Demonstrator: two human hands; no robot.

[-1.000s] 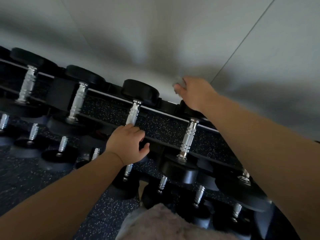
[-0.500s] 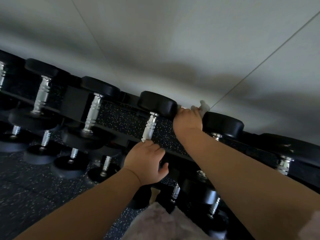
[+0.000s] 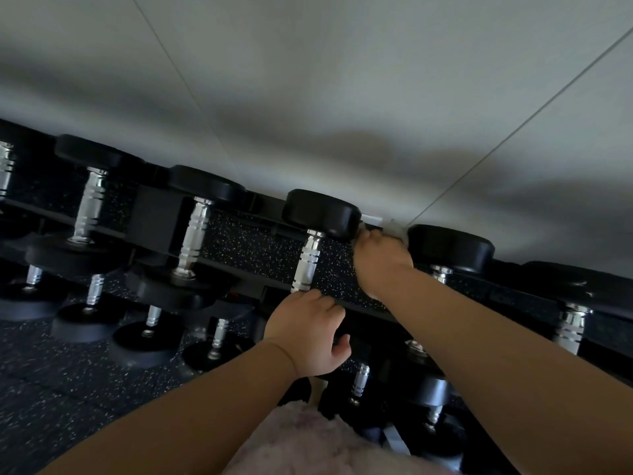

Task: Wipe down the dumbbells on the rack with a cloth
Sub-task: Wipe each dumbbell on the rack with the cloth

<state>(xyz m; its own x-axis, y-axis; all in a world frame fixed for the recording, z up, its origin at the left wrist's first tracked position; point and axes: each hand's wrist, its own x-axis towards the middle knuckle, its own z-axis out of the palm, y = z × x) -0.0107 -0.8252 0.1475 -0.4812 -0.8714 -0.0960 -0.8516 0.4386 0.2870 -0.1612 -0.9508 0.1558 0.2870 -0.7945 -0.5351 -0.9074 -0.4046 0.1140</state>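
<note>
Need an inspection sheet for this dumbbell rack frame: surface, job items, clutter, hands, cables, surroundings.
Surface: black metal rack, rows of dumbbells resting on it.
Job's things: black rubber-headed dumbbell with ribbed chrome handle; pale cloth beside its far head.
Clutter: nothing seen.
Hands: left hand, fingers curled over that dumbbell's near end; right hand holds the cloth.
Cables: nothing seen.
Surroundings: grey panelled wall, dark speckled floor, pink fluffy fabric at bottom edge.

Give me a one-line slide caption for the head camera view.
Right hand presses a white cloth to the far end of a dumbbell while the left hand holds its near end.
</note>
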